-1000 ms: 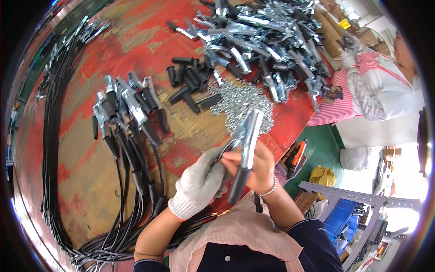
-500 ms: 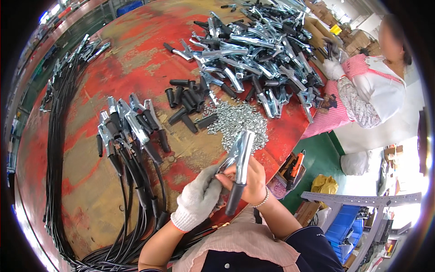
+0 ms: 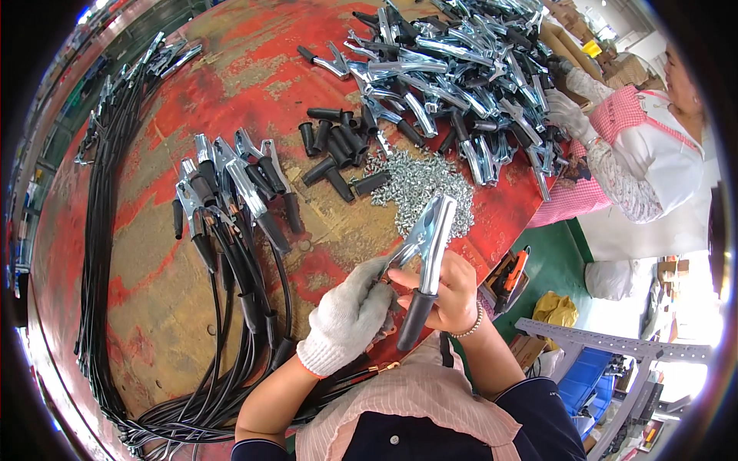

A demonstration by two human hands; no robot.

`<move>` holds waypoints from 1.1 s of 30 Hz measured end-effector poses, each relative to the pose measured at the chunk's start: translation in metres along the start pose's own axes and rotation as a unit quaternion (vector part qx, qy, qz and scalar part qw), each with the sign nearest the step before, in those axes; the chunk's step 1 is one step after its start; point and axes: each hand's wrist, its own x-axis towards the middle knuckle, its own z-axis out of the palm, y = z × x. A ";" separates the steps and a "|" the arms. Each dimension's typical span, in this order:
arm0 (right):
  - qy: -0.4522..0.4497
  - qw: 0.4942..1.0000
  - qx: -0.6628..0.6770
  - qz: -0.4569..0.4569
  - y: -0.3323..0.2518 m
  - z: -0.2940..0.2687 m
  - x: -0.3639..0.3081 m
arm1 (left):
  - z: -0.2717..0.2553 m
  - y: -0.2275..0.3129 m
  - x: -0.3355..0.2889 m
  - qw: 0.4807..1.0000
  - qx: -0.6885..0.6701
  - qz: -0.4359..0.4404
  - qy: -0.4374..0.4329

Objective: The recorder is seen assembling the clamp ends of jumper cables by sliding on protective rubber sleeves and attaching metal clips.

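Note:
A silver metal spring clamp (image 3: pixel 437 250) with a black sleeve on one handle stands tilted in front of me, jaws pointing away. My left hand (image 3: pixel 346 319), in a white knitted glove, pinches the lower end of its other handle; a small coppery bit shows at those fingertips. My bare right hand (image 3: pixel 452 296), with a beaded bracelet at the wrist, holds the clamp from behind, its fingers curled and partly hidden by it. Beyond the clamp lies a heap of small silver screws (image 3: pixel 423 188). Copper cable ends (image 3: pixel 384 369) lie below my left hand.
Loose black sleeves (image 3: pixel 338 146) lie beside the screws. A large pile of clamps (image 3: pixel 461 77) covers the far right of the worn red table (image 3: pixel 323 261). Clamps on black cables (image 3: pixel 234 177) lie at left, a long cable bundle (image 3: pixel 96 269) farther left. A co-worker (image 3: pixel 638 154) stands at right.
The whole view has shifted slightly, so things appear farther right and higher. My right fingers have changed position on the clamp, and more of its second arm shows. The co-worker's hands have moved.

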 end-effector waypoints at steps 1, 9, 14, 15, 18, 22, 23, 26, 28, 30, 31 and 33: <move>-0.007 1.000 0.001 0.004 -0.001 -0.001 0.002 | 0.000 0.000 0.000 1.000 -0.004 -0.004 0.000; -0.039 0.999 -0.024 0.021 0.008 -0.010 0.000 | -0.002 0.004 -0.003 0.999 0.033 -0.014 0.021; 0.025 0.937 -0.191 0.292 0.091 -0.041 -0.013 | -0.049 0.006 0.003 0.893 0.303 0.165 0.289; 0.015 0.923 -0.251 0.293 0.118 -0.050 -0.018 | -0.067 0.003 0.009 0.822 0.386 0.236 0.346; -0.032 0.880 -0.310 0.359 0.160 -0.058 -0.011 | -0.103 -0.005 0.000 0.790 0.444 0.008 0.424; -0.125 0.853 -0.349 0.368 0.198 -0.048 0.001 | -0.116 -0.005 -0.018 0.700 0.583 -0.074 0.406; -0.143 0.858 -0.345 0.351 0.206 -0.053 -0.002 | -0.101 0.005 -0.020 0.681 0.606 -0.061 0.407; -0.170 0.856 -0.257 0.415 0.201 -0.083 0.009 | -0.076 0.010 -0.045 0.725 0.599 0.039 0.338; -0.171 0.865 -0.210 0.423 0.189 -0.108 0.018 | -0.061 -0.002 -0.063 0.763 0.629 0.066 0.134; -0.224 0.882 -0.110 0.399 0.187 -0.124 0.022 | -0.043 -0.016 -0.076 0.839 0.542 0.051 0.005; -0.233 0.886 -0.072 0.395 0.178 -0.133 0.024 | -0.035 -0.022 -0.077 0.827 0.559 0.039 -0.034; -0.209 0.882 0.023 0.422 0.145 -0.151 0.018 | -0.028 -0.037 -0.072 0.799 0.597 0.050 -0.056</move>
